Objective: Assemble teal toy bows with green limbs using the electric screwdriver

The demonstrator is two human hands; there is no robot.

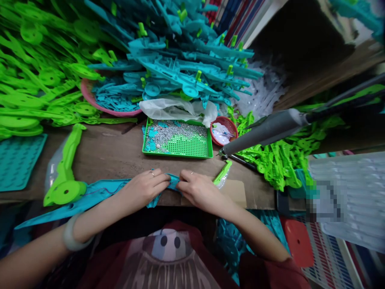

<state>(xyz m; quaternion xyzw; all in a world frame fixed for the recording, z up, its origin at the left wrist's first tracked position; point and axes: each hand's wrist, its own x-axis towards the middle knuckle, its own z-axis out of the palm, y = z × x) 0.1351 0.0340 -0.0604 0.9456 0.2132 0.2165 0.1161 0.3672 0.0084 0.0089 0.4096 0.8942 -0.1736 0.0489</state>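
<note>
A long blue plastic toy part (100,188) lies along the table's front edge, its left end tapering to a point. My left hand (148,185) is closed on its right portion, fingertips pressed together on the plastic. Facing it, my right hand (200,190) pinches the same part at its right end. Whatever small piece sits between the fingertips is hidden. A thin dark wire runs along the blue surface. At the left, a bright green piece (66,180) with a round disc and a clear plastic blade rests against the blue part. A smaller green piece (223,173) lies just beyond my right hand.
A green tray (189,146) holds silvery screws and blue bits. Beside it stands a red basket (229,120) with white pieces. Green parts (27,88) and blue parts (180,68) are heaped behind. A grey screwdriver (264,128) hangs at the right.
</note>
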